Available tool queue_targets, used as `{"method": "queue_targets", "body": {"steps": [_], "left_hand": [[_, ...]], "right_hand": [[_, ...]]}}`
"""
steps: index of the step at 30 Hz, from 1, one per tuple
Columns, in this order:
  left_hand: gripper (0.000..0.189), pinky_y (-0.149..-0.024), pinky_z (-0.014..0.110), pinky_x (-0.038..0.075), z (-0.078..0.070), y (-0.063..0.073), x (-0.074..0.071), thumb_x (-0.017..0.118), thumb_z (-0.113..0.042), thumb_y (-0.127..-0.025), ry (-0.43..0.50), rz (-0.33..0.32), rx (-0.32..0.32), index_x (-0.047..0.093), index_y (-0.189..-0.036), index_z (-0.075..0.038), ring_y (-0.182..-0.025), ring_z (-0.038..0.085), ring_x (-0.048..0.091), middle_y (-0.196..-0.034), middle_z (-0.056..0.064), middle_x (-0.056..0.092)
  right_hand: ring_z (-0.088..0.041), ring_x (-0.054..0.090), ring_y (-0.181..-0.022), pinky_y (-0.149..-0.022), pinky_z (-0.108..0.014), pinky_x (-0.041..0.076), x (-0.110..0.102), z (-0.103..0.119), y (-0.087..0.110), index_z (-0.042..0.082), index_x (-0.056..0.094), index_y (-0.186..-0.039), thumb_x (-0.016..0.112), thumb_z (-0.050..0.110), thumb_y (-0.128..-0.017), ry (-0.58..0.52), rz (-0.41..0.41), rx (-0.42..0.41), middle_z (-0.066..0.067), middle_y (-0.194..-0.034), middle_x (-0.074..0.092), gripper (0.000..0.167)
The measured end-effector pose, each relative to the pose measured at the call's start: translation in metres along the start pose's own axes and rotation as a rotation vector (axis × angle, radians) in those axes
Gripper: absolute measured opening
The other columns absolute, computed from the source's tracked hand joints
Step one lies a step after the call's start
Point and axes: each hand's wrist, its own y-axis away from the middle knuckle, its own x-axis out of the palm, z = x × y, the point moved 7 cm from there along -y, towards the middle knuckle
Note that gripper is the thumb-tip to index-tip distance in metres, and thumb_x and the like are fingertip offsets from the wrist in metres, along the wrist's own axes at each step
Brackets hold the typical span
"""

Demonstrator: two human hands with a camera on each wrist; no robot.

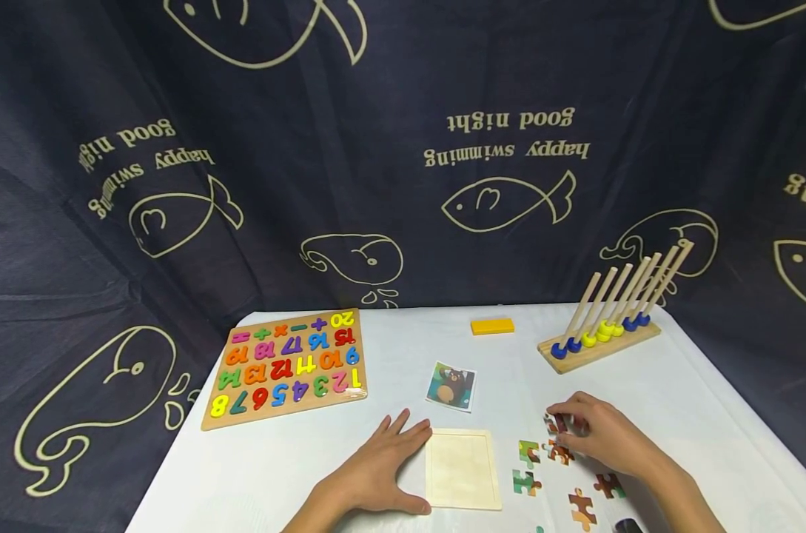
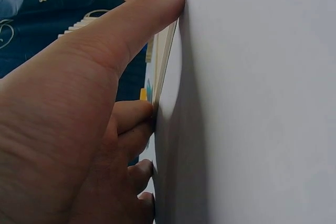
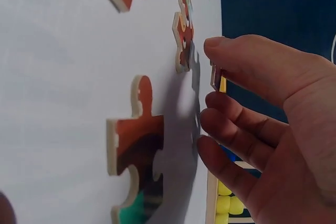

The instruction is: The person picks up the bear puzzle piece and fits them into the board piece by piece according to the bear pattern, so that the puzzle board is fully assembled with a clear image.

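Observation:
My left hand [image 1: 379, 468] lies spread on the table, its thumb and index fingertip at the left corners of a square wooden puzzle tray [image 1: 463, 470]. The left wrist view shows the thumb [image 2: 142, 17] against the tray's edge. A small jigsaw piece [image 3: 216, 77] is pinched between the thumb and fingers of my right hand [image 1: 602, 435], just over the table. Close below those fingers lies a brown jigsaw piece [image 1: 559, 452]. More loose pieces lie around, among them a green one [image 1: 528, 453] and a brown one [image 1: 581, 509].
Behind the tray lies a bear picture card [image 1: 451, 386]. A wooden number board [image 1: 286, 370] is at the left, a yellow block [image 1: 492, 326] at the back. At the back right stands a bead rack with upright pegs [image 1: 599, 337]. A dark curtain [image 1: 403, 192] hangs behind.

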Motion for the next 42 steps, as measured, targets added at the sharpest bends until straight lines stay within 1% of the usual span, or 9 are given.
{"method": "queue_targets", "body": {"steps": [5,10,14,21,26,31,36,39,42], "left_hand": [[0.105,-0.113,0.052,0.009,0.001,0.000,0.000,0.063,-0.077,-0.068,0.002,0.004,-0.005,0.035,-0.150,-0.017,-0.145,0.026,0.009,-0.155,-0.008,0.027],[0.106,-0.114,0.051,0.009,0.001,-0.001,0.001,0.063,-0.077,-0.068,0.013,0.009,-0.015,0.034,-0.151,-0.019,-0.145,0.025,0.008,-0.155,-0.009,0.026],[0.106,-0.114,0.051,0.009,0.001,-0.001,0.001,0.063,-0.077,-0.068,0.005,0.005,-0.006,0.034,-0.151,-0.018,-0.145,0.026,0.008,-0.155,-0.008,0.026],[0.106,-0.114,0.051,0.009,0.001,-0.001,0.000,0.062,-0.078,-0.068,-0.001,0.000,0.001,0.034,-0.151,-0.018,-0.145,0.026,0.008,-0.155,-0.007,0.026],[0.106,-0.114,0.051,0.009,0.001,-0.001,0.000,0.063,-0.077,-0.068,-0.005,-0.003,0.005,0.034,-0.151,-0.017,-0.145,0.027,0.008,-0.155,-0.006,0.026],[0.106,-0.114,0.051,0.009,0.000,-0.001,0.000,0.063,-0.077,-0.069,-0.003,-0.008,0.012,0.034,-0.151,-0.016,-0.145,0.027,0.009,-0.155,-0.006,0.026],[0.106,-0.114,0.051,0.010,0.000,0.000,0.000,0.061,-0.078,-0.069,-0.010,-0.007,0.010,0.034,-0.151,-0.016,-0.145,0.028,0.009,-0.155,-0.006,0.026],[0.106,-0.113,0.052,0.010,-0.001,0.000,0.000,0.060,-0.079,-0.069,-0.019,-0.010,0.014,0.034,-0.150,-0.016,-0.145,0.028,0.009,-0.155,-0.005,0.026],[0.106,-0.113,0.052,0.010,-0.001,0.000,-0.001,0.061,-0.078,-0.069,-0.025,-0.016,0.018,0.035,-0.150,-0.015,-0.145,0.028,0.009,-0.155,-0.004,0.027]], "right_hand": [[-0.010,0.049,-0.075,-0.063,-0.028,0.044,0.001,-0.005,-0.002,0.017,0.071,-0.110,0.081,0.028,-0.076,0.044,0.000,0.060,0.010,-0.086,0.054,0.037],[-0.010,0.049,-0.076,-0.065,-0.032,0.045,0.000,-0.009,-0.001,0.016,0.071,-0.108,0.081,0.030,-0.075,0.099,-0.018,0.087,0.007,-0.090,0.054,0.037],[-0.011,0.049,-0.076,-0.065,-0.033,0.045,-0.001,-0.009,0.000,0.014,0.071,-0.107,0.080,0.030,-0.075,0.110,-0.022,0.082,0.006,-0.092,0.055,0.037],[-0.014,0.051,-0.083,-0.072,-0.041,0.048,-0.005,-0.006,0.003,0.009,0.071,-0.109,0.079,0.027,-0.076,0.167,-0.052,0.063,0.001,-0.098,0.056,0.038],[-0.016,0.054,-0.089,-0.077,-0.043,0.049,-0.003,-0.001,0.002,0.011,0.072,-0.109,0.076,0.028,-0.080,0.103,-0.072,0.031,0.003,-0.099,0.058,0.033],[-0.013,0.055,-0.093,-0.080,-0.040,0.050,0.003,0.012,0.000,0.015,0.071,-0.110,0.078,0.038,-0.078,0.021,-0.023,-0.032,0.009,-0.099,0.058,0.040],[-0.010,0.050,-0.083,-0.069,-0.028,0.045,0.011,0.025,0.000,0.020,0.071,-0.109,0.079,0.042,-0.076,-0.022,0.062,-0.103,0.012,-0.095,0.056,0.040],[-0.009,0.047,-0.079,-0.066,-0.026,0.040,0.016,0.027,0.000,0.023,0.071,-0.106,0.080,0.042,-0.075,-0.023,0.088,-0.115,0.013,-0.093,0.056,0.038],[-0.007,0.046,-0.078,-0.064,-0.026,0.040,0.020,0.027,-0.002,0.026,0.071,-0.103,0.081,0.042,-0.074,-0.007,0.098,-0.113,0.016,-0.091,0.055,0.035]]}}
